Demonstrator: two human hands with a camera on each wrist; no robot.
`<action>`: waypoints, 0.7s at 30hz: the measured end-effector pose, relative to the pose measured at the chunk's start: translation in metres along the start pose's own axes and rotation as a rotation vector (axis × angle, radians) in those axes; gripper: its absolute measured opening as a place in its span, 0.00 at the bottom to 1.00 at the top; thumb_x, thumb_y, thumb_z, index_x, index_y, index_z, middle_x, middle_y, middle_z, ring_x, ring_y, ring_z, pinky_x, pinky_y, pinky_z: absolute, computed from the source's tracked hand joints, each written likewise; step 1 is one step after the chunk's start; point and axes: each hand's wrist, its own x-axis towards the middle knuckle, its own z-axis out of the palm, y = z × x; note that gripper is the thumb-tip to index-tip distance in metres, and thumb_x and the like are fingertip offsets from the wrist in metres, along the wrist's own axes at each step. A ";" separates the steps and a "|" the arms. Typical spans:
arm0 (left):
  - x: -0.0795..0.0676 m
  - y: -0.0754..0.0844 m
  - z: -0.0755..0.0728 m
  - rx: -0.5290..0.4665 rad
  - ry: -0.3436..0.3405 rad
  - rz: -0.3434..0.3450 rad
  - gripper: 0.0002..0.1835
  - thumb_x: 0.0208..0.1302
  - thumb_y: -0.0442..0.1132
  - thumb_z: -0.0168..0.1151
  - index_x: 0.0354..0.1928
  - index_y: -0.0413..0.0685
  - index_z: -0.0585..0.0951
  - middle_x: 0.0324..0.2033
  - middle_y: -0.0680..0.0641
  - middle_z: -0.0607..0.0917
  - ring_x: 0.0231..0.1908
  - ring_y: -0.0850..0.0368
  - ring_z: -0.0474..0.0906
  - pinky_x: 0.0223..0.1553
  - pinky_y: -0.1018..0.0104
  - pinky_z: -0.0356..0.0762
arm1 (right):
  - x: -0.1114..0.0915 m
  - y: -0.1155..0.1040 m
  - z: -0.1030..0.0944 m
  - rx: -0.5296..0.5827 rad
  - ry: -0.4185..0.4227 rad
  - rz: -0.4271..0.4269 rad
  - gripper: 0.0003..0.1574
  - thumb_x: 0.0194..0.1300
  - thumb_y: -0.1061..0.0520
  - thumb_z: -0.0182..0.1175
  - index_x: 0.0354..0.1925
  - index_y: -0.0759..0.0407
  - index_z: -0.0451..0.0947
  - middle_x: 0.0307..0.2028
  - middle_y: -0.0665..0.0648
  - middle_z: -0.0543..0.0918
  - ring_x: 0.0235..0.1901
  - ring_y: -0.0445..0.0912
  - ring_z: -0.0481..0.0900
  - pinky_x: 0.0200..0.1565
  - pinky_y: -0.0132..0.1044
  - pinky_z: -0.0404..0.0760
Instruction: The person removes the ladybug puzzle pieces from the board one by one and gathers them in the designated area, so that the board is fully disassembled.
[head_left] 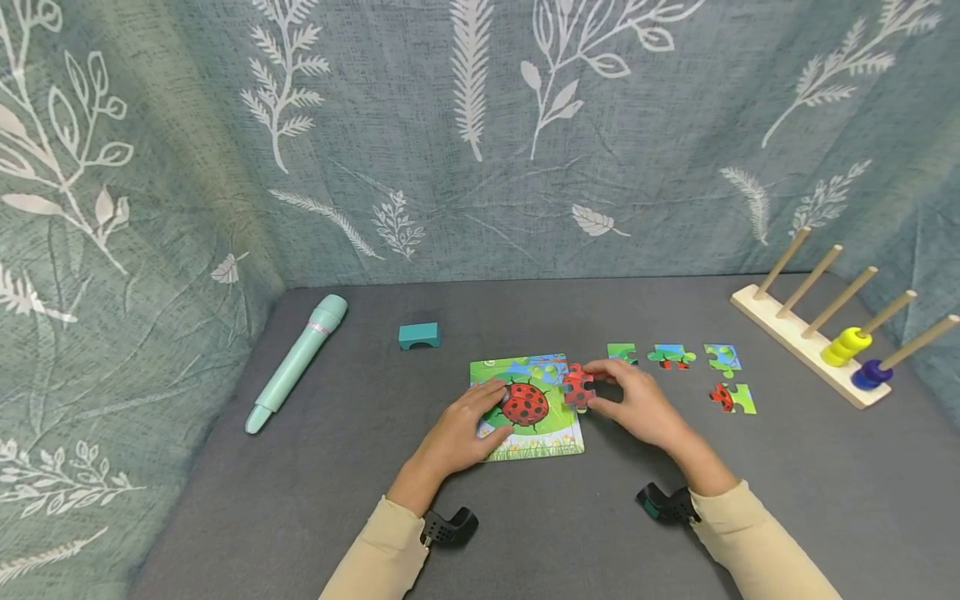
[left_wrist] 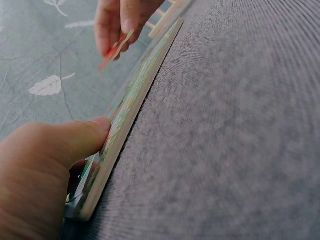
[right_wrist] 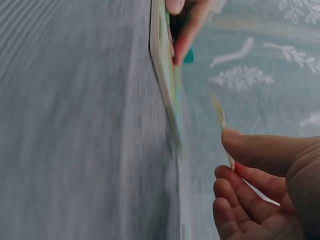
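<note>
A ladybug puzzle board [head_left: 534, 451] lies flat on the dark cloth. My left hand [head_left: 459, 429] rests on its left part, fingers and thumb spread; in the left wrist view the thumb [left_wrist: 87, 137] presses on the board near its edge. With thumb and fingers my right hand [head_left: 639, 404] pinches a red puzzle piece [head_left: 578, 386] over the board's right side. That piece is seen edge-on and raised off the board in the left wrist view, and as a thin sliver [right_wrist: 220, 112] in the right wrist view.
Loose puzzle pieces lie to the right, among them a green and blue one [head_left: 722, 357] and a red and green one [head_left: 733, 398]. A wooden peg rack [head_left: 802, 342] with yellow and blue beads stands at far right. A teal block [head_left: 419, 335] and a mint microphone [head_left: 297, 362] lie left.
</note>
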 end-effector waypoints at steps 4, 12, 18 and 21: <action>-0.001 0.000 0.000 0.002 0.001 0.002 0.31 0.59 0.44 0.66 0.62 0.36 0.73 0.63 0.40 0.73 0.65 0.45 0.66 0.70 0.54 0.62 | -0.009 0.011 -0.014 -0.022 0.020 0.021 0.27 0.58 0.61 0.67 0.56 0.61 0.74 0.50 0.59 0.79 0.51 0.57 0.78 0.55 0.53 0.77; -0.001 0.000 0.001 0.002 0.000 -0.011 0.31 0.59 0.44 0.66 0.62 0.38 0.73 0.63 0.40 0.72 0.66 0.43 0.65 0.69 0.52 0.63 | -0.027 0.031 -0.043 -0.064 0.073 0.058 0.27 0.57 0.63 0.67 0.55 0.64 0.74 0.50 0.63 0.80 0.50 0.58 0.78 0.53 0.53 0.76; -0.001 -0.001 0.002 0.002 0.005 -0.005 0.30 0.59 0.44 0.66 0.62 0.37 0.73 0.63 0.40 0.73 0.66 0.44 0.66 0.70 0.53 0.62 | -0.039 0.045 -0.060 -0.097 0.105 0.064 0.27 0.56 0.63 0.68 0.54 0.64 0.75 0.49 0.63 0.80 0.48 0.57 0.78 0.46 0.37 0.77; -0.002 -0.002 0.002 -0.003 0.001 -0.012 0.30 0.60 0.45 0.65 0.62 0.38 0.73 0.64 0.41 0.72 0.66 0.44 0.65 0.70 0.53 0.62 | -0.044 0.051 -0.068 -0.123 0.111 0.083 0.26 0.57 0.61 0.68 0.54 0.64 0.75 0.49 0.64 0.81 0.47 0.57 0.77 0.41 0.33 0.76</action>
